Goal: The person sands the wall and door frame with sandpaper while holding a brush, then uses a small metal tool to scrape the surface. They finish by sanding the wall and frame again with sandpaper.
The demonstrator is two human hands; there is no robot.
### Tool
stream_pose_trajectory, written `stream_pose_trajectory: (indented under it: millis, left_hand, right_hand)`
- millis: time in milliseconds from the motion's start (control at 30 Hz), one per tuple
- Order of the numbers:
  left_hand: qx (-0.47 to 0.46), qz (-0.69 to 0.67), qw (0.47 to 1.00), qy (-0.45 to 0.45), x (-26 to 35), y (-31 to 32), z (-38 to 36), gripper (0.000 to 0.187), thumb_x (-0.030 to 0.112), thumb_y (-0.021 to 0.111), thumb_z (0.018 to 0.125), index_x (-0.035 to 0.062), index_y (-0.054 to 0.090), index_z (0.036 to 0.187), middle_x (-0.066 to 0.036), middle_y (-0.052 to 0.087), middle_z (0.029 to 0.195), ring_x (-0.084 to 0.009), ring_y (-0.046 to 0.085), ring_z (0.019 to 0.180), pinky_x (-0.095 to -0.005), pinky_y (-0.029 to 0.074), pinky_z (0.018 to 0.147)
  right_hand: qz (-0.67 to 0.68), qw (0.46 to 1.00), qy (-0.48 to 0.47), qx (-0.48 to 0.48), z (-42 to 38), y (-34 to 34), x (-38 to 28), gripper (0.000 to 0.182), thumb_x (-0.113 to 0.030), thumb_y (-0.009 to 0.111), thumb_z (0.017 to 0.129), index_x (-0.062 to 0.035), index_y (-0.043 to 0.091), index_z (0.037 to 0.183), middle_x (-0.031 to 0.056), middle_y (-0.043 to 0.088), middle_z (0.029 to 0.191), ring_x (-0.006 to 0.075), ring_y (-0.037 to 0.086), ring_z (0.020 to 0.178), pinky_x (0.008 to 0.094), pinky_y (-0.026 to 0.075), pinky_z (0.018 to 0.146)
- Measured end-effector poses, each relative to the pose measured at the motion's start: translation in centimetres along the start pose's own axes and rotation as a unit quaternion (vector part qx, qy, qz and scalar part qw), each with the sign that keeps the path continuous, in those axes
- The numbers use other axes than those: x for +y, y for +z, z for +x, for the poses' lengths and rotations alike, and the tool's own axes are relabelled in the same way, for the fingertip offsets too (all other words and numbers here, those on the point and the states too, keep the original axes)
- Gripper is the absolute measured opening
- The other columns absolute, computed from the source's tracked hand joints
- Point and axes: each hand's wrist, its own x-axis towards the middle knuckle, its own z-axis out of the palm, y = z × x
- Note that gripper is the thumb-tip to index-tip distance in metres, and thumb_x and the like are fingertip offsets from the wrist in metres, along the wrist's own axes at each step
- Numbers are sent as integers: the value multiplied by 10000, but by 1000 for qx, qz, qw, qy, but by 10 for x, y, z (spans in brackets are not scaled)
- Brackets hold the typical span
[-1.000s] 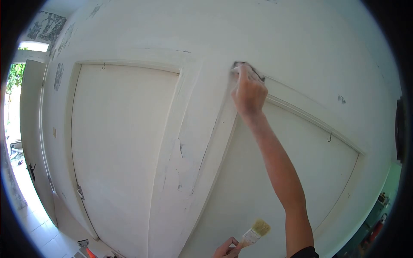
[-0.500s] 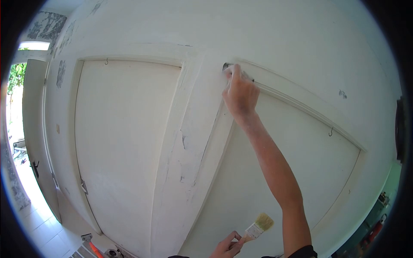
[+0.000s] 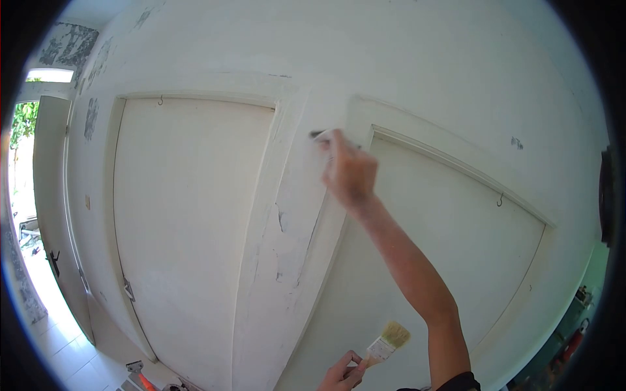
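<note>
My right hand is raised to the white wall between the two doors, blurred by motion. Its fingers are closed around a small scraper-like tool with a dark end, which overlaps the wall strip left of the right door frame; most of the tool is hidden by the hand. Low in the view, my left hand grips a paintbrush by its wooden handle. The brush has a pale ferrule and yellowish bristles pointing up and right, in front of the right door.
A closed white door stands on the left. Cracks and peeled paint mark the wall between the doors. At the far left, an open door lets in daylight. An orange-handled scraper appears at the lower left.
My right hand has moved down and left with the tool, from the top corner of the right door frame onto the wall strip. My left hand and the paintbrush have barely moved.
</note>
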Motion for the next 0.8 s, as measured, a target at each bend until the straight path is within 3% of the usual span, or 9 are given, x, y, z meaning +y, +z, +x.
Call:
stream_pose_trajectory:
  millis: [67,133,167,233,367,433,533,667,800]
  left_hand:
    - [0,3,1000,7,8,0,-1,230,290,571,1055,83,556,1154,35,430,596,-69,340,496,-267,278,460]
    - [3,4,1000,12,12,-1,-1,215,296,572,1055,91,559,1118,37,423,594,-68,341,495,-265,280,459]
    - [-4,-4,1000,-7,13,-1,0,198,294,569,1057,99,553,1084,40,414,595,-65,335,498,-262,275,460]
    - [-14,-11,999,-27,15,-2,3,187,293,567,1060,107,546,1050,43,405,597,-62,329,501,-258,270,460]
    - [-47,-39,998,-20,16,-4,5,194,290,560,1064,111,514,1003,49,383,604,-60,308,511,-255,252,462]
    - [-47,-50,997,-20,15,-3,6,192,288,558,1066,112,512,1006,50,376,603,-60,300,512,-256,247,462]
    - [-35,-20,999,-34,14,-3,8,196,285,551,1068,107,504,1004,49,377,601,-62,299,513,-253,247,466]
    - [-47,-29,998,-27,22,-4,7,206,290,549,1069,104,493,997,49,372,607,-63,295,522,-255,252,479]
    - [-26,-3,999,-32,16,-3,6,214,295,545,1069,99,490,1003,49,373,615,-61,305,537,-254,267,498]
  right_hand:
    - [-45,998,33,6,9,-14,20,213,-25,644,826,-134,631,1009,42,698,803,241,707,726,385,520,598]
    - [-68,991,47,101,29,-23,43,316,0,637,801,-163,663,1071,18,728,875,220,718,801,372,522,623]
    - [-68,992,46,100,31,-20,50,316,0,637,801,-163,663,1071,18,728,875,220,718,801,372,522,623]
    - [-134,983,-104,69,32,-17,61,336,-13,644,804,-178,680,1094,6,743,935,218,720,842,355,517,656]
    - [-134,980,-140,41,39,-25,70,269,-35,653,813,-170,679,1043,12,739,911,209,715,809,338,500,673]
    - [-166,985,-37,-1,49,-29,71,182,-53,660,831,-146,659,987,20,728,854,206,703,742,339,486,659]
    - [-163,983,-82,23,58,-18,70,173,-58,661,866,-154,655,1010,9,748,838,228,694,682,362,499,646]
    - [-157,987,-40,-14,53,-15,64,139,-69,656,885,-154,637,993,3,747,818,242,688,669,372,499,628]
    - [-154,986,-57,18,59,-15,65,89,-78,655,890,-140,632,950,20,725,779,241,670,635,361,476,602]
